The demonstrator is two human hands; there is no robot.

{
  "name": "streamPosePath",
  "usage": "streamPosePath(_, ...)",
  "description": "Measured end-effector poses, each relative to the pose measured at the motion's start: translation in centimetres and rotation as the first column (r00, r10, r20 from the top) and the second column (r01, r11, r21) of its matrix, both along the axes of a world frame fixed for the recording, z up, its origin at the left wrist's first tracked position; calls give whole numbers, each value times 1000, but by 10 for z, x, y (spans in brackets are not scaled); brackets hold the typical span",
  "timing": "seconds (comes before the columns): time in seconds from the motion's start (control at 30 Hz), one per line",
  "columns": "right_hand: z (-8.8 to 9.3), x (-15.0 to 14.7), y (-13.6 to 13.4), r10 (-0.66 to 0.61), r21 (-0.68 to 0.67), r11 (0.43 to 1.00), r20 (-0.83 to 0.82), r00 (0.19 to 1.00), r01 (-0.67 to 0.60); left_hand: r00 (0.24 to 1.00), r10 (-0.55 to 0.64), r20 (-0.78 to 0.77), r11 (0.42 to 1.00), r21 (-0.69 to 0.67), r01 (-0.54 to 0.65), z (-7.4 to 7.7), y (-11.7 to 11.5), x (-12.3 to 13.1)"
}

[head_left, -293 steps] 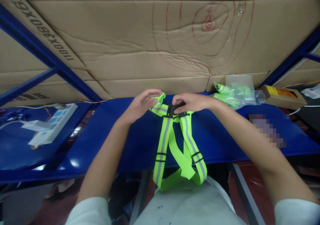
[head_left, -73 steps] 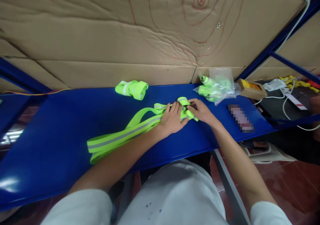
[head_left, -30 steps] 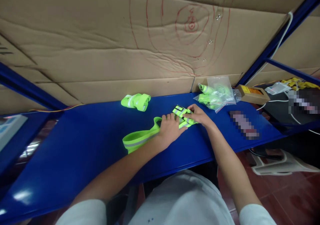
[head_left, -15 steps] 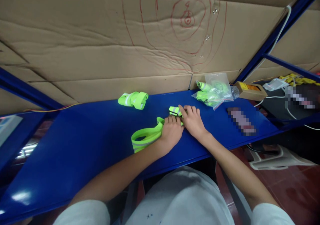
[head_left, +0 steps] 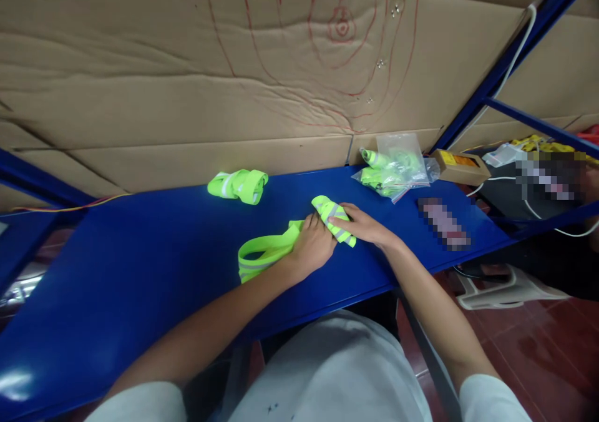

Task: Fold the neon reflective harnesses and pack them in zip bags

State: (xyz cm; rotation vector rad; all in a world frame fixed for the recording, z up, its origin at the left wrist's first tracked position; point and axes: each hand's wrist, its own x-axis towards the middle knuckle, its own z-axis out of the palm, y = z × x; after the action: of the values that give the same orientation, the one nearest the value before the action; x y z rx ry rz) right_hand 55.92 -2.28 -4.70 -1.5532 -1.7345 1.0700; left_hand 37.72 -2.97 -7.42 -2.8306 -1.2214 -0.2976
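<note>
A neon yellow-green reflective strap with grey stripes lies in a loose loop on the blue table, and one end runs under my left hand. The fingers of that hand are curled over the strap. Beside them is a rolled-up part of reflective strap, tilted, with my right hand closed on it, thumb on top and fingers behind. The two hands nearly touch. Whether roll and loop are one piece is hidden by my left hand. Another folded reflective strap rests at the back of the table.
Clear plastic bags with more neon straps lie at the back right, next to a small cardboard box. A blurred-out flat object sits near the right end of the blue table. Cardboard sheeting stands behind.
The roll has turned from level to slanting and shows more of its length. My right hand has shifted from over the strap to the roll's right side. The view has shifted slightly.
</note>
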Motion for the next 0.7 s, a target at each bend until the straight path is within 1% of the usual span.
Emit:
streamPosePath(0.1, -1, -5, -4, -90, -91, 993, -91, 992, 82, 1000, 2, 13, 999, -42, -1, -2, 1, 0)
streamPosePath(0.17, 1, -5, -4, -145, -134, 983, -175, 974, 123, 1000, 19, 7, 998, -57, -18, 0, 0, 0)
streamPosePath(0.3, 8, 0, 0, -160, -195, 975, -292, 943, 106, 997, 70, -40, 997, -16, -70, 9, -6, -2)
streamPosePath(0.43, 13, 2, 5, -136, -193, 978, -297, 945, 80, 989, 115, -90, 993, 20, -114, 17, -11, -2)
streamPosePath(0.53, 12, 1, 9, -116, -201, 978, -285, 951, 59, 987, 134, -83, 991, 27, -132, 21, -12, -1)
streamPosePath(0.7, 10, 4, 19, -102, -219, 975, -286, 953, 39, 985, 161, -67, 986, -33, -164, 24, -10, -3)
